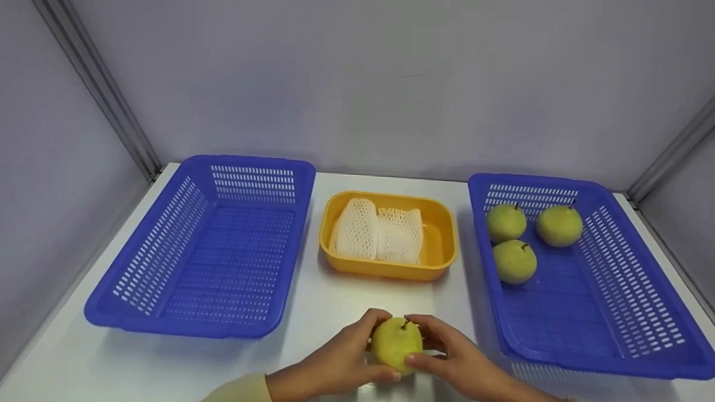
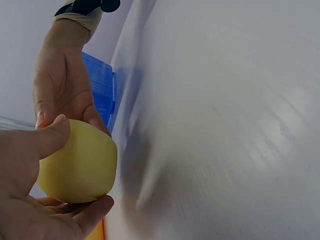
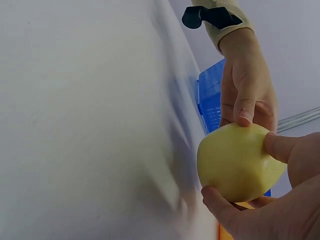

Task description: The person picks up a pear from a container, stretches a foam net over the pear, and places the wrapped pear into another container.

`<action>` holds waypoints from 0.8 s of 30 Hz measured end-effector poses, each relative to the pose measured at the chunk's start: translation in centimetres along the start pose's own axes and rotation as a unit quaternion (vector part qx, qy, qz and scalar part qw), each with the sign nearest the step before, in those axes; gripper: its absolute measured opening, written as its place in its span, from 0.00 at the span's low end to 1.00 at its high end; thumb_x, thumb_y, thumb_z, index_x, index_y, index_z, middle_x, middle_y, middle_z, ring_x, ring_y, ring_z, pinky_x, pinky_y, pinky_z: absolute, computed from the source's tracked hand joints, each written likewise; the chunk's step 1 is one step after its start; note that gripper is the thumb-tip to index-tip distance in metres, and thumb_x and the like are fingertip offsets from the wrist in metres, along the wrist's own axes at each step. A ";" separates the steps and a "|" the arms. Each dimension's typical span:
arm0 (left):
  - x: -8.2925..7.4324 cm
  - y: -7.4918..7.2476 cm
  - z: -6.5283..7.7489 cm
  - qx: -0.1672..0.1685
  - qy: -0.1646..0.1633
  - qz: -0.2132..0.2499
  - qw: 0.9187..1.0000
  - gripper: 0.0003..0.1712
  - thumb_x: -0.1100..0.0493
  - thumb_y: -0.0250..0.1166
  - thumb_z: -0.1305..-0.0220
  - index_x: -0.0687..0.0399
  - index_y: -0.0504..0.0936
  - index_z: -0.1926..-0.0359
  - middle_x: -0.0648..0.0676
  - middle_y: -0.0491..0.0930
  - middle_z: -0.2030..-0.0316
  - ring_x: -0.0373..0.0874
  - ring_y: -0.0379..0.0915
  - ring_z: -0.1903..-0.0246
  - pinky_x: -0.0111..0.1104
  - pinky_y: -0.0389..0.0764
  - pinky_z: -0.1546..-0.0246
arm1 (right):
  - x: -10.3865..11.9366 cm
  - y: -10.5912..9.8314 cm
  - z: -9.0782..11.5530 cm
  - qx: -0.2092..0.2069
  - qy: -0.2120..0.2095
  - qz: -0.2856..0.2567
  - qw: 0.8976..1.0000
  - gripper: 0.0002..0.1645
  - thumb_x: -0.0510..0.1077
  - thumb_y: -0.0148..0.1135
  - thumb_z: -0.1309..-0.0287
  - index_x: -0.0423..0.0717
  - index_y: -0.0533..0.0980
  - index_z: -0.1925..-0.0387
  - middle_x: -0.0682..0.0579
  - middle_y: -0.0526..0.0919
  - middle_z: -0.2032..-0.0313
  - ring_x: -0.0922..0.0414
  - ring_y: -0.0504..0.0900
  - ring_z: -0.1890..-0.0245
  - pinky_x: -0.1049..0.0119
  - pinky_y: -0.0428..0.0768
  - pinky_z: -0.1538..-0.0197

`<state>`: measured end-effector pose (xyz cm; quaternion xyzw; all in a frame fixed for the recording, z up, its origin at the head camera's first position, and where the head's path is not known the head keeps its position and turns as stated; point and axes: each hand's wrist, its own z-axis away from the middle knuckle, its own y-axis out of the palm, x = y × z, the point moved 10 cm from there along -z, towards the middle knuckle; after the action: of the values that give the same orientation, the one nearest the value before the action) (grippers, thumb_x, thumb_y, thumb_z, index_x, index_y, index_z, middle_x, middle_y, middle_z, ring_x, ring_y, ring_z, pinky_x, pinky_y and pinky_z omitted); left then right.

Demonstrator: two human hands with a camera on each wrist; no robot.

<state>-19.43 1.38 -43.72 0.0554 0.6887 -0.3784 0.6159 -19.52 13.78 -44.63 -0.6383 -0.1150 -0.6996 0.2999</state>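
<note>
Between both hands, over the front middle of the table, is a yellow-green pear [image 1: 397, 344] with its stem up. My left hand [image 1: 347, 350] grips its left side, thumb at the front and fingers behind. From the right, my right hand [image 1: 460, 360] holds it too, the thumb on the front and the fingers curled at the back. In the left wrist view the pear [image 2: 82, 162] shows smooth bare skin. The right wrist view has the pear [image 3: 237, 162] between the thumb and fingers of both hands, a little above the tabletop.
A yellow tub [image 1: 385, 268] behind the hands holds white foam net sleeves [image 1: 377, 231]. To the left stands a blue basket [image 1: 189, 326] with nothing visible in it. The blue basket [image 1: 601, 364] at the right contains three pears [image 1: 514, 262]. Pale walls [image 1: 391, 83] enclose the table.
</note>
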 end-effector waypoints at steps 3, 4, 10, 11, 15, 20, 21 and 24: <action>0.5 0.1 0.0 -0.002 -0.005 -0.002 1.000 0.38 0.53 0.77 0.40 0.52 0.65 0.36 0.52 0.74 0.39 0.42 0.72 0.40 0.35 0.76 0.39 | -0.3 0.1 -0.2 -0.001 -0.002 0.002 1.000 0.37 0.45 0.66 0.32 0.32 0.64 0.30 0.36 0.75 0.38 0.42 0.77 0.41 0.52 0.80 0.41; 0.7 0.1 0.0 -0.004 -0.005 0.000 1.000 0.38 0.53 0.77 0.40 0.54 0.65 0.35 0.53 0.73 0.38 0.44 0.72 0.39 0.36 0.76 0.38 | -0.4 0.1 -0.3 0.000 -0.006 0.002 1.000 0.37 0.45 0.66 0.32 0.31 0.64 0.30 0.36 0.75 0.39 0.42 0.77 0.41 0.52 0.80 0.41; 1.6 0.0 -0.2 -0.014 -0.016 0.010 1.000 0.41 0.55 0.76 0.40 0.56 0.65 0.32 0.55 0.70 0.36 0.48 0.69 0.37 0.36 0.75 0.37 | -0.4 0.1 -0.6 -0.007 -0.018 0.005 1.000 0.37 0.43 0.66 0.32 0.30 0.63 0.31 0.34 0.75 0.38 0.41 0.76 0.41 0.53 0.80 0.42; 1.7 0.0 -0.2 -0.017 -0.017 0.007 1.000 0.41 0.54 0.76 0.40 0.56 0.64 0.31 0.55 0.70 0.36 0.48 0.69 0.37 0.37 0.74 0.36 | -0.5 0.0 -0.7 -0.011 -0.014 0.006 1.000 0.37 0.43 0.67 0.33 0.30 0.63 0.30 0.34 0.75 0.38 0.41 0.76 0.41 0.52 0.80 0.41; 1.7 -0.3 -0.5 -0.035 -0.008 -0.009 0.999 0.44 0.54 0.76 0.39 0.60 0.63 0.29 0.57 0.69 0.34 0.49 0.69 0.36 0.39 0.74 0.35 | -0.7 -0.4 -1.2 -0.025 -0.005 0.011 1.000 0.39 0.44 0.68 0.34 0.30 0.63 0.30 0.34 0.74 0.37 0.41 0.76 0.40 0.49 0.79 0.39; 1.7 -0.5 -0.8 -0.056 -0.002 -0.022 0.998 0.45 0.55 0.75 0.38 0.63 0.61 0.27 0.61 0.66 0.32 0.54 0.65 0.32 0.44 0.69 0.31 | -0.4 -0.8 -1.7 -0.038 -0.015 0.019 0.999 0.39 0.43 0.68 0.34 0.29 0.62 0.30 0.34 0.74 0.38 0.40 0.76 0.40 0.49 0.79 0.39; 1.7 -0.5 -0.9 -0.059 -0.001 -0.025 0.998 0.46 0.55 0.75 0.38 0.64 0.61 0.27 0.62 0.66 0.31 0.54 0.65 0.32 0.46 0.68 0.31 | -0.4 -0.8 -1.7 -0.041 -0.016 0.020 0.999 0.39 0.43 0.67 0.33 0.29 0.62 0.30 0.33 0.74 0.38 0.39 0.75 0.40 0.49 0.79 0.39; 1.6 -0.7 -1.2 -0.066 0.006 -0.036 0.997 0.46 0.55 0.73 0.36 0.66 0.59 0.26 0.63 0.65 0.31 0.56 0.63 0.31 0.47 0.65 0.29 | -0.3 -1.0 -1.9 -0.054 -0.016 0.026 0.998 0.40 0.42 0.67 0.33 0.29 0.60 0.29 0.31 0.73 0.37 0.38 0.75 0.39 0.46 0.78 0.39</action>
<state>-21.18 1.01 -44.92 -0.0081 0.7175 -0.3534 0.6002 -21.67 13.67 -45.01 -0.6678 -0.0653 -0.6861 0.2812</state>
